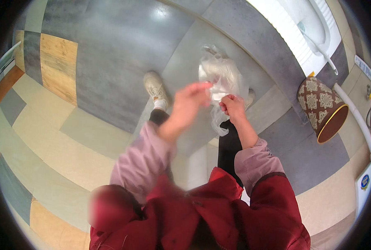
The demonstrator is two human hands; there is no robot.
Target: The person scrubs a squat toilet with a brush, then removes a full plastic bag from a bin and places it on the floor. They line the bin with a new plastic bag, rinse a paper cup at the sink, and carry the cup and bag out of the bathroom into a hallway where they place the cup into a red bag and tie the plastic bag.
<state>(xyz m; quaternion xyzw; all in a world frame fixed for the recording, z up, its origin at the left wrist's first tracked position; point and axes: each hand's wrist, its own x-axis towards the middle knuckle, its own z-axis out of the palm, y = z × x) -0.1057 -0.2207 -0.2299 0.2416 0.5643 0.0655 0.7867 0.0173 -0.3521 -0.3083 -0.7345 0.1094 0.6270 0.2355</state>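
A clear plastic bag (223, 70) with pale contents hangs or lies in front of me, between my shoes. My right hand (234, 106) grips the bag's near part with thumb and fingers, beside a small white piece (219, 96) at the plastic. My left hand (190, 101) is blurred, its fingertips close to the bag's left side; whether they pinch the plastic cannot be told. A loose end of the bag droops below my right hand, over my dark trouser leg.
A brown patterned bin (321, 104) with a gold rim stands to the right. Behind it are a white squat toilet (316, 59) and a white pipe (354, 114). My beige shoe (154, 84) rests on the grey tiled floor (120, 62).
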